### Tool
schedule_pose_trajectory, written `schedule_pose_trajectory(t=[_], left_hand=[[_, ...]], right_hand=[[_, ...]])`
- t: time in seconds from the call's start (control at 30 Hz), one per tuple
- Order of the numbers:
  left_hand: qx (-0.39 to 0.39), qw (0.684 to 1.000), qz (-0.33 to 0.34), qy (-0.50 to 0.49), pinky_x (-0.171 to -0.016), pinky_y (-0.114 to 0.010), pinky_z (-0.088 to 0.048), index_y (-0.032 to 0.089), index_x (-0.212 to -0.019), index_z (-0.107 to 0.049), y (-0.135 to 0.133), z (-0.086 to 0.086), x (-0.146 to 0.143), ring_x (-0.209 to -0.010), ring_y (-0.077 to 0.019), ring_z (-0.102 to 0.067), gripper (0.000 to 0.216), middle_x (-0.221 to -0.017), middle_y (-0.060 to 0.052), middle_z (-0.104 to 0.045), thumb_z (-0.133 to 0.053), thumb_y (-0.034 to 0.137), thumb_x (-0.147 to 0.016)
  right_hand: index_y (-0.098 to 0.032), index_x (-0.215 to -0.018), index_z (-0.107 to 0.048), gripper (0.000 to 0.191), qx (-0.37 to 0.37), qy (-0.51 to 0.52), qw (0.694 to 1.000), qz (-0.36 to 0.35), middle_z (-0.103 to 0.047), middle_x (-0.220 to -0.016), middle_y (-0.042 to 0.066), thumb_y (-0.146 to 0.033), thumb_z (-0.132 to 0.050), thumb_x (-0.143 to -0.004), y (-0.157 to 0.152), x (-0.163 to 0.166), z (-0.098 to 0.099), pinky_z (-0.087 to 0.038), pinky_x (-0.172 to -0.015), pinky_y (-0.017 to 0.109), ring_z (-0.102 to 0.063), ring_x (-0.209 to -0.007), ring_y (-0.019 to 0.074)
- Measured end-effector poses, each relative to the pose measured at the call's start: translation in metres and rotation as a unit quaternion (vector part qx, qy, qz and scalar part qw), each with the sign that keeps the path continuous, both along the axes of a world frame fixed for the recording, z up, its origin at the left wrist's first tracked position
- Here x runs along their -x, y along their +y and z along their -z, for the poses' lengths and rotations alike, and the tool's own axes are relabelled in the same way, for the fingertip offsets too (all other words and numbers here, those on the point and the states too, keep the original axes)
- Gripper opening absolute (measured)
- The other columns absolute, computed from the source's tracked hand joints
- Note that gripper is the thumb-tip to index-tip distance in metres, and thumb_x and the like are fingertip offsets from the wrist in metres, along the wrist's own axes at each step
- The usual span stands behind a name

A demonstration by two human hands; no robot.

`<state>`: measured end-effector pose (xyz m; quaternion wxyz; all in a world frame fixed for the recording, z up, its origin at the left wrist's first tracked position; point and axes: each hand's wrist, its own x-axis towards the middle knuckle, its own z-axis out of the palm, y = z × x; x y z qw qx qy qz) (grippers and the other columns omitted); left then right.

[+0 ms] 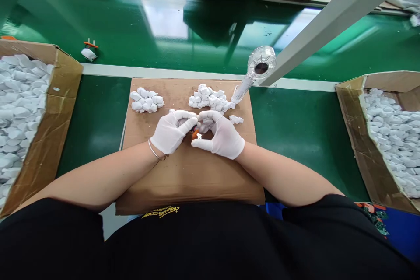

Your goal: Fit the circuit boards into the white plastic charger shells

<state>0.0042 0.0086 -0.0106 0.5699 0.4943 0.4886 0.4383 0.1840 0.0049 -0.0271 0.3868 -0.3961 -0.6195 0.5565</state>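
Both my hands wear white gloves and meet above the brown cardboard sheet [193, 175]. The left hand [172, 130] is closed, thumb and fingertips pinched together; what lies between them is too small and covered to make out. My right hand [221, 136] curls around small white parts [205, 126], its fingertips touching those of the left. An orange piece [195, 134] with a shiny end shows between the two hands, just above the right thumb. Right behind the hands lies a heap of white parts [211, 97], and a smaller heap of white parts [146, 100] sits left.
A clear plastic handheld fan [261, 63] leans by the sheet's back right. Boxes of white parts stand left [67, 83] and right [351, 113]. A white plug with an orange band [88, 54] lies at back left. A grey beam [328, 17] slants across the right.
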Motion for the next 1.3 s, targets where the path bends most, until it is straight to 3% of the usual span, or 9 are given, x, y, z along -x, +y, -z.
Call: schedule_pose_trajectory(t=[0.1,0.23,0.33,0.47,0.63,0.73,0.87,1.07,1.3], left_hand=[[-0.017,0.999,0.037,0.020,-0.085,-0.034,-0.058,0.014,-0.092,-0.075,-0.002,-0.003,0.000,-0.091,-0.0231,-0.070,0.033,-0.100,-0.010,-0.075,-0.077,0.045,-0.079],[-0.011,0.990,0.075,-0.119,-0.094,-0.037,-0.057,0.018,-0.113,-0.071,0.000,0.003,0.004,-0.109,-0.0256,-0.067,0.046,-0.119,-0.011,-0.070,-0.086,0.026,-0.069],[-0.019,0.985,0.068,-0.157,-0.097,-0.037,-0.057,0.019,-0.108,-0.071,0.000,0.008,0.006,-0.114,-0.0258,-0.066,0.048,-0.127,-0.011,-0.066,-0.087,0.013,-0.064],[-0.027,0.986,0.055,-0.153,-0.094,-0.038,-0.058,0.017,-0.110,-0.072,-0.001,0.006,0.006,-0.106,-0.0251,-0.070,0.046,-0.115,-0.012,-0.071,-0.087,0.014,-0.067],[-0.069,0.976,-0.007,-0.206,-0.089,-0.031,-0.058,0.022,-0.101,-0.073,0.000,0.001,0.006,-0.098,-0.0174,-0.070,0.035,-0.101,-0.005,-0.075,-0.086,0.016,-0.069],[-0.010,0.973,0.001,-0.232,-0.076,-0.028,-0.058,0.020,-0.097,-0.074,0.003,-0.001,0.009,-0.089,-0.0169,-0.070,0.027,-0.100,-0.006,-0.075,-0.083,0.022,-0.071],[0.059,0.975,0.033,-0.214,-0.065,-0.029,-0.055,0.013,-0.099,-0.073,0.005,-0.005,0.012,-0.073,-0.0171,-0.068,0.031,-0.092,-0.010,-0.074,-0.079,0.032,-0.074],[0.089,0.971,0.038,-0.219,-0.072,-0.036,-0.059,0.017,-0.097,-0.069,0.006,-0.004,0.011,-0.078,-0.0209,-0.071,0.032,-0.092,-0.008,-0.076,-0.081,0.034,-0.073],[0.103,0.970,0.051,-0.215,-0.065,-0.030,-0.055,0.016,-0.092,-0.067,0.011,0.001,0.003,-0.076,-0.0176,-0.069,0.040,-0.087,-0.008,-0.074,-0.087,0.038,-0.065]], right_hand=[[-0.022,-0.118,-0.049,0.060,-0.007,-0.030,0.999,0.010,-0.066,-0.101,0.007,-0.034,-0.083,-0.070,-0.001,0.001,0.002,-0.056,-0.084,0.040,-0.065,-0.086,0.0195],[-0.023,-0.112,-0.049,0.048,0.056,0.068,0.996,0.009,-0.067,-0.107,0.008,-0.037,-0.076,-0.075,0.009,-0.002,0.001,-0.056,-0.090,0.040,-0.067,-0.094,0.0197],[-0.023,-0.107,-0.050,0.050,0.083,0.108,0.991,0.012,-0.067,-0.108,0.007,-0.044,-0.078,-0.072,0.015,-0.004,-0.004,-0.055,-0.093,0.040,-0.067,-0.099,0.0206],[-0.024,-0.103,-0.052,0.049,0.110,0.125,0.986,-0.004,-0.069,-0.104,0.006,-0.045,-0.080,-0.069,0.015,-0.005,-0.008,-0.056,-0.091,0.041,-0.068,-0.097,0.0210],[-0.022,-0.101,-0.054,0.044,0.127,0.093,0.987,-0.021,-0.069,-0.086,0.002,-0.032,-0.082,-0.068,0.014,-0.005,-0.003,-0.058,-0.088,0.041,-0.069,-0.084,0.0185],[-0.022,-0.103,-0.054,0.045,0.110,0.110,0.987,-0.044,-0.070,-0.094,0.003,-0.028,-0.081,-0.068,0.015,-0.004,-0.001,-0.056,-0.094,0.043,-0.071,-0.091,0.0191],[-0.023,-0.105,-0.051,0.048,0.133,0.179,0.974,-0.046,-0.071,-0.108,0.006,-0.034,-0.081,-0.069,0.016,-0.003,0.001,-0.057,-0.096,0.048,-0.073,-0.094,0.0209],[-0.020,-0.106,-0.053,0.048,0.164,0.172,0.971,-0.011,-0.071,-0.080,-0.001,-0.041,-0.080,-0.072,0.016,-0.001,0.003,-0.061,-0.079,0.040,-0.073,-0.074,0.0170],[-0.020,-0.105,-0.056,0.044,0.099,0.105,0.989,0.010,-0.070,-0.082,0.001,-0.045,-0.076,-0.073,0.015,0.004,0.010,-0.060,-0.072,0.034,-0.072,-0.074,0.0174]])
